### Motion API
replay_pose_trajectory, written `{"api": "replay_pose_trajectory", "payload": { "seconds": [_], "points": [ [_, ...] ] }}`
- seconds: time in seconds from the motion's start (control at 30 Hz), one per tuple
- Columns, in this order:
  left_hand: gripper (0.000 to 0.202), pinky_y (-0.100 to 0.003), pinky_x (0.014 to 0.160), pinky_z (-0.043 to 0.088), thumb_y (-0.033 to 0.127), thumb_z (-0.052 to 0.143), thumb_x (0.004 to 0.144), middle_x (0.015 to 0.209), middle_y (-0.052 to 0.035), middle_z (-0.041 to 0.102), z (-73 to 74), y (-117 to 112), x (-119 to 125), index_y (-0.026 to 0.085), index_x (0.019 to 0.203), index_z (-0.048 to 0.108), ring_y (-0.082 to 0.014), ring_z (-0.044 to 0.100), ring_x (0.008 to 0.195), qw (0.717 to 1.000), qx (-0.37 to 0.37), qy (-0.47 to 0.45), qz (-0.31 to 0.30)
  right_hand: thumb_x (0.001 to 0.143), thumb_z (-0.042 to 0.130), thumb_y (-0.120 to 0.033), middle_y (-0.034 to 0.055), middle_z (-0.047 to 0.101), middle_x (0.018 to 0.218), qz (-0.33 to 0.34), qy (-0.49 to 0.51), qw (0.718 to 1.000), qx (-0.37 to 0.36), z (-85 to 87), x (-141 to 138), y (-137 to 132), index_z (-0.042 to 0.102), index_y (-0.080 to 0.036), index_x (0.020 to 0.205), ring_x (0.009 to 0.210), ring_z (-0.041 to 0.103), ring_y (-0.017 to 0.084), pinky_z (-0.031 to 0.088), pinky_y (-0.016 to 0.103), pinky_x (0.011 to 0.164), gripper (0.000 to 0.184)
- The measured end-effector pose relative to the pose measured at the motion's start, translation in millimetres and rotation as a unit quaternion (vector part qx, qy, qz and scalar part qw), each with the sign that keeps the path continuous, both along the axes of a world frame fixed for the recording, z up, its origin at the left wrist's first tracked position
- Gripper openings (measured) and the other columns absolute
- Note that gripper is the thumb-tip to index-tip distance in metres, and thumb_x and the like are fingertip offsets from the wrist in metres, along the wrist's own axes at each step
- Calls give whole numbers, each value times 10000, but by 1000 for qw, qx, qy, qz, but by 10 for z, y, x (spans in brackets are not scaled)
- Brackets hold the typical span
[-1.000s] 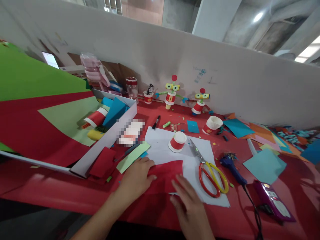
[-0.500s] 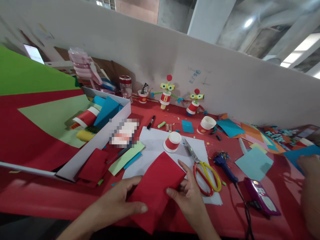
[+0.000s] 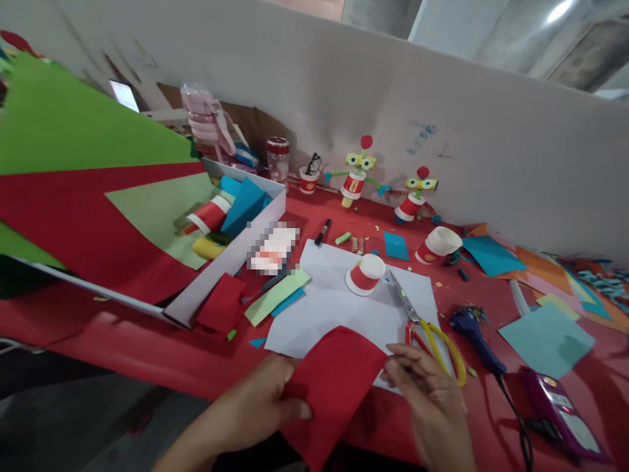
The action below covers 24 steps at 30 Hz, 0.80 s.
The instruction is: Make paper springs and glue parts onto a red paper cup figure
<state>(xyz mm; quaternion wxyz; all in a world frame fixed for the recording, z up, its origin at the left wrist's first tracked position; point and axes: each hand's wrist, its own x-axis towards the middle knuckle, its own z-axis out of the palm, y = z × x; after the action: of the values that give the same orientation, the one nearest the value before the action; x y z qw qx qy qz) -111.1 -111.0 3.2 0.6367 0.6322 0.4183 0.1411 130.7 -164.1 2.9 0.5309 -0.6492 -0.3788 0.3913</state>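
Observation:
A sheet of red paper [image 3: 339, 387] is held between my two hands, close to the table's front edge. My left hand [image 3: 265, 403] grips its left side, the thumb lying on top. On the right, my right hand [image 3: 425, 387] pinches the paper's corner between thumb and fingertips. The paper bows upward a little at its far edge. Just beyond it, an upturned red and white paper cup [image 3: 365, 275] stands on a white sheet [image 3: 324, 288]. Scissors [image 3: 427, 328] with yellow and red handles lie right of the cup, near my right hand.
A white box [image 3: 230, 262] with coloured paper stands left. Two paper-cup robot figures [image 3: 354, 183] stand by the wall. Stacked cups [image 3: 439, 246], a blue glue gun [image 3: 476, 341] with a cable, a purple device [image 3: 565, 413] and coloured sheets [image 3: 545, 337] lie right.
The view has turned right and left-hand objects show more. The red paper has come lower and nearer me; my right hand now pinches its corner. The other person's hand at right is out of view.

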Motion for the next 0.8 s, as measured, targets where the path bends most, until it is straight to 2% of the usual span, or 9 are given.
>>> {"api": "replay_pose_trajectory", "payload": {
  "seconds": [0.1,0.2,0.33,0.43,0.53,0.6,0.7,0.73,0.8],
  "points": [
    [105,-250,718,464,259,646,697,850,8,710,-3,26,-12,186,772,657,-195,616,817,997,-46,-38,54,677,765,-339,10,639,653,-81,43,994,55,3,105,41,682,-180,794,550,556,106,467,212,537,214],
    [241,-304,699,497,313,694,676,852,-52,731,84,202,114,158,860,683,-244,653,809,971,-101,-127,176,705,746,-327,-1,621,647,-49,50,996,61,54,141,122,664,-169,777,498,516,76,423,187,484,192],
    [363,-325,739,516,263,795,561,898,-89,739,248,775,414,145,894,707,-256,667,846,919,-42,-212,330,810,635,-384,-10,606,642,12,27,997,68,209,48,387,616,-162,787,444,497,59,372,177,428,224],
    [380,-334,787,522,221,801,547,875,-90,744,272,1210,608,122,901,706,-233,677,825,879,-30,-305,364,852,558,-438,-24,579,566,46,8,995,87,334,-44,662,585,-160,764,394,456,56,334,177,398,293],
    [390,-343,787,532,182,802,547,871,-91,745,215,1417,693,120,916,693,-229,687,803,868,-80,-325,368,902,442,-473,-14,544,489,54,-55,991,106,370,-108,881,553,-153,623,377,422,57,323,185,399,439],
    [371,-335,762,539,183,805,555,856,-94,745,173,1418,694,121,902,688,-229,692,780,879,-100,-307,351,921,403,-464,0,562,515,44,-105,985,126,327,-142,951,563,-152,619,411,456,64,356,191,434,463],
    [361,-327,719,545,215,803,582,842,-91,745,167,1314,683,130,912,686,-229,693,748,907,-98,-287,293,890,495,-421,22,651,736,33,-118,982,142,225,-185,949,589,-170,965,552,578,94,419,192,488,278],
    [357,-325,712,545,222,802,588,837,-85,745,181,1275,687,137,915,687,-226,692,740,914,-95,-287,271,871,532,-413,26,660,787,38,-105,984,136,196,-196,936,550,-182,1069,599,608,109,436,194,496,304],
    [319,-310,705,543,224,801,597,818,-69,745,213,1214,707,152,888,692,-212,688,722,924,-90,-290,231,843,571,-411,22,655,766,61,-67,990,107,153,-216,919,545,-180,1070,625,634,127,454,195,488,325]
  ]
}}
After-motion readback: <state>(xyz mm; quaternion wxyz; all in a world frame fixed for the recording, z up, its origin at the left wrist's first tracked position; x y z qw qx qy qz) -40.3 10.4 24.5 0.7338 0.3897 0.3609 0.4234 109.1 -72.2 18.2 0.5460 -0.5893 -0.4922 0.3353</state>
